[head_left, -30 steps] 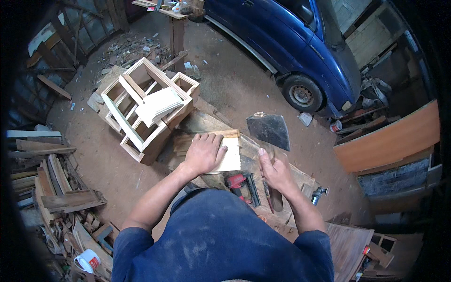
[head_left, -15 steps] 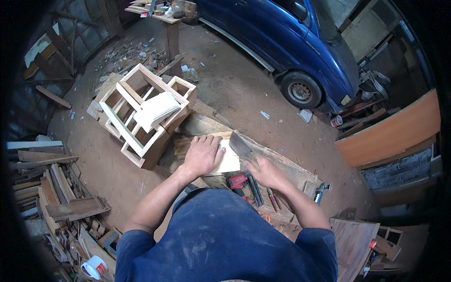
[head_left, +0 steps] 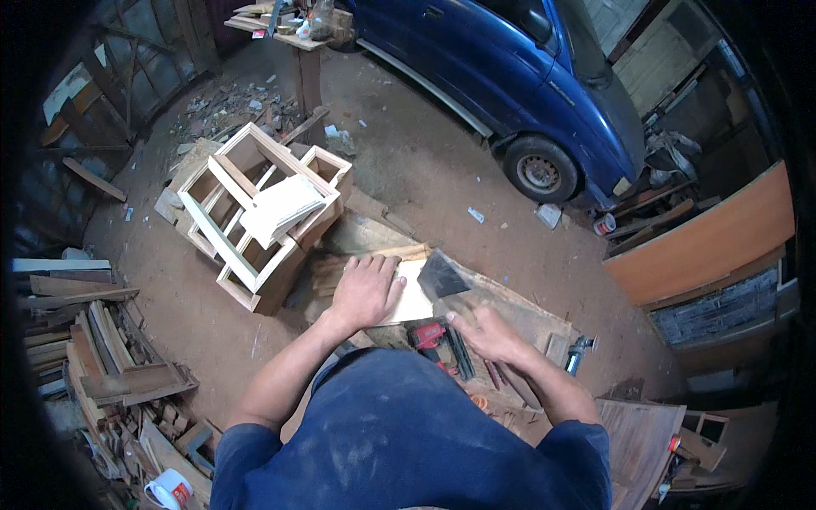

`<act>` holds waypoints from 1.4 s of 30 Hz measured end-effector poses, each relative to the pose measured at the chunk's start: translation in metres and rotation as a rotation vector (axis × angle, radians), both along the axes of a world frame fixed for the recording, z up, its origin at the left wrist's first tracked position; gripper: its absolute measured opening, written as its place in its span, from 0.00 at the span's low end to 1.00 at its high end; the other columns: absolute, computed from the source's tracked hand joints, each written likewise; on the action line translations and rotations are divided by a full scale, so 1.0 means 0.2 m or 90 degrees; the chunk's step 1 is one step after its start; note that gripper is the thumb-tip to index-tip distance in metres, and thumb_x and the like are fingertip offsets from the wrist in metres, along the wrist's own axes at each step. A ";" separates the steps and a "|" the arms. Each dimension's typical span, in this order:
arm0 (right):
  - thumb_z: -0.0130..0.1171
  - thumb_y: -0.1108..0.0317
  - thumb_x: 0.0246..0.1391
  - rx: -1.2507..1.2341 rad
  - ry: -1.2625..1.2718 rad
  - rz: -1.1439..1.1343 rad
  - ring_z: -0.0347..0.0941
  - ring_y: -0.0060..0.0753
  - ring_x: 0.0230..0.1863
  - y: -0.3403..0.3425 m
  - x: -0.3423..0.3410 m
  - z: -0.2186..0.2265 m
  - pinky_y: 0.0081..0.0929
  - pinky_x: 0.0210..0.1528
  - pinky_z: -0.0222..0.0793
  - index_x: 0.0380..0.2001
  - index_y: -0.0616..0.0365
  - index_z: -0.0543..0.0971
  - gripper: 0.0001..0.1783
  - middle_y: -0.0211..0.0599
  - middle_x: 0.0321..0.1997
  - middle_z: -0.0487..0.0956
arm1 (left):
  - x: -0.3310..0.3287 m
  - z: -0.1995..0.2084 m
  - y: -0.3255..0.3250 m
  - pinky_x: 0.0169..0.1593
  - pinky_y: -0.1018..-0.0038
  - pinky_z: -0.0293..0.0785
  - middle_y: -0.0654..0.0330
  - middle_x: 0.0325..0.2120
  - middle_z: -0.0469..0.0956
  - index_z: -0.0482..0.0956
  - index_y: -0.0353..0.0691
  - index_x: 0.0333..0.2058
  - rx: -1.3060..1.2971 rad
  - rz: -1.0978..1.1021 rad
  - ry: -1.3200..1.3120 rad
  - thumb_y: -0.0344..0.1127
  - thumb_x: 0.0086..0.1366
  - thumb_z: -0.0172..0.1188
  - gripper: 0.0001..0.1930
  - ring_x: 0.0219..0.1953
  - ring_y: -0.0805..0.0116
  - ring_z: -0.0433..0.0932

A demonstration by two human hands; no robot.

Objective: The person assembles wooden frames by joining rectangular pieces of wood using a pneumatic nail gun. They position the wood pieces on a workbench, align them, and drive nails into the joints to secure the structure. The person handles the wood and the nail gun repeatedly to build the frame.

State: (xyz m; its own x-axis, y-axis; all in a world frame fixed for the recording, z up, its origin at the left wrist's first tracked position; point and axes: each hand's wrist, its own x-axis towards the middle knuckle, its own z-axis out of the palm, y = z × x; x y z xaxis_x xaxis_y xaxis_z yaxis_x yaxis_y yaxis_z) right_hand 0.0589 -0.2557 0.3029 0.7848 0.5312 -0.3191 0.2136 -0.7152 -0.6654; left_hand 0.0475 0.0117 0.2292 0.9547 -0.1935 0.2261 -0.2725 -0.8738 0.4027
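My left hand [head_left: 365, 291] lies flat on a pale wooden board [head_left: 414, 297], fingers stretched toward its far edge. The board rests on a worn wooden bench [head_left: 531, 316]. In my closed right hand [head_left: 486, 330] is a broad dark-bladed tool [head_left: 442, 279], its handle mostly hidden by the fingers. The blade lies along the board's right end, slightly blurred; I cannot tell whether it touches the wood. Just below the board, a red and black nail gun [head_left: 427, 337] lies between my forearms. A red-handled hand tool [head_left: 493, 374] is beside it, partly covered by my right forearm.
An open wooden frame [head_left: 255, 276] stands at the left, pale boards [head_left: 280, 208] stacked on it. Scrap timber [head_left: 110, 348] fills the lower left. A blue vehicle [head_left: 510, 76] is parked beyond the bench. An orange-brown panel [head_left: 705, 242] leans at the right.
My right hand has moved slightly right and toward me, and the blade has turned to show a broader face. My left hand stays on the board. The whole view has shifted a little.
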 end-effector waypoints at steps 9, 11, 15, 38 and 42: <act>0.55 0.42 0.65 -0.058 0.012 -0.023 0.81 0.61 0.45 -0.06 -0.14 -0.17 0.49 0.49 0.74 0.51 0.65 0.78 0.32 0.62 0.40 0.83 | 0.00 0.00 0.01 0.52 0.57 0.65 0.45 0.42 0.78 0.74 0.30 0.54 0.003 -0.014 0.054 0.54 0.70 0.52 0.29 0.47 0.48 0.75; 0.55 0.42 0.64 -0.067 0.063 -0.061 0.81 0.61 0.47 -0.05 -0.14 -0.11 0.49 0.51 0.75 0.51 0.64 0.78 0.32 0.64 0.41 0.83 | -0.04 0.09 0.03 0.55 0.57 0.65 0.42 0.46 0.77 0.71 0.26 0.58 0.029 -0.037 0.071 0.63 0.66 0.56 0.40 0.50 0.47 0.74; 0.57 0.40 0.62 -0.021 0.022 -0.203 0.81 0.61 0.50 -0.22 -0.21 -0.37 0.50 0.52 0.75 0.53 0.63 0.78 0.35 0.65 0.45 0.82 | -0.17 0.12 0.03 0.59 0.55 0.63 0.38 0.57 0.69 0.56 0.21 0.68 0.087 -0.102 0.062 0.77 0.49 0.65 0.66 0.58 0.45 0.70; 0.42 0.34 0.70 0.566 0.640 -0.278 0.76 0.38 0.56 -0.06 -0.03 -1.26 0.41 0.60 0.71 0.63 0.57 0.73 0.38 0.41 0.60 0.79 | -1.50 0.31 0.23 0.74 0.67 0.50 0.54 0.65 0.65 0.56 0.33 0.71 -0.822 0.450 0.077 0.42 0.42 0.78 0.58 0.70 0.62 0.60; 0.40 0.35 0.71 0.721 0.926 -0.244 0.77 0.40 0.54 0.31 -0.30 -1.11 0.41 0.59 0.72 0.60 0.54 0.74 0.36 0.35 0.56 0.81 | -1.95 0.20 0.27 0.71 0.67 0.56 0.55 0.65 0.66 0.56 0.34 0.71 -0.954 0.450 -0.014 0.57 0.52 0.73 0.56 0.67 0.63 0.64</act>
State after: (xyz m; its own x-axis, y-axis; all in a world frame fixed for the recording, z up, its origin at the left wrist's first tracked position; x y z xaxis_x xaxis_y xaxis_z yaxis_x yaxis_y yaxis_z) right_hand -0.0002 -0.1945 0.0804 0.3725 0.8242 -0.4264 -0.9201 0.2680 -0.2857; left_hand -0.3428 0.0665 0.2686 0.7477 0.6371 -0.1873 -0.0318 0.3160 0.9482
